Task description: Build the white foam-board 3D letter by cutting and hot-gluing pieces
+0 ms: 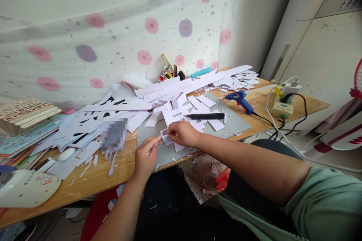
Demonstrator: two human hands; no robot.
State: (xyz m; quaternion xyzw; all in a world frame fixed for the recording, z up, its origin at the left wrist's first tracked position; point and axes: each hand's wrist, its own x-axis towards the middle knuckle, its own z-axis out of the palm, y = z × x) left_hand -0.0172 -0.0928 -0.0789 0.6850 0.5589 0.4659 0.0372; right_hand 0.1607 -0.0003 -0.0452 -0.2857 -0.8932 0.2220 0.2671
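Between my hands, at the front of a grey cutting mat [237, 120], is a small white foam-board frame [166, 140]. My left hand [147, 156] pinches its left edge between thumb and forefinger. The fingers of my right hand [183, 133] are closed on its upper right side and partly hide it. Just beyond lie white cut-out board pieces [174, 115], some standing on edge. A black utility knife [206, 116] rests across several of these pieces, beyond my right hand.
A blue glue gun [240, 101] lies at the right, its cord running to a power strip [283, 105]. White board scraps [90, 120] cover the left and back of the table. A stack of wooden sticks [28, 115] and a white lamp-like object [31, 188] stand at far left.
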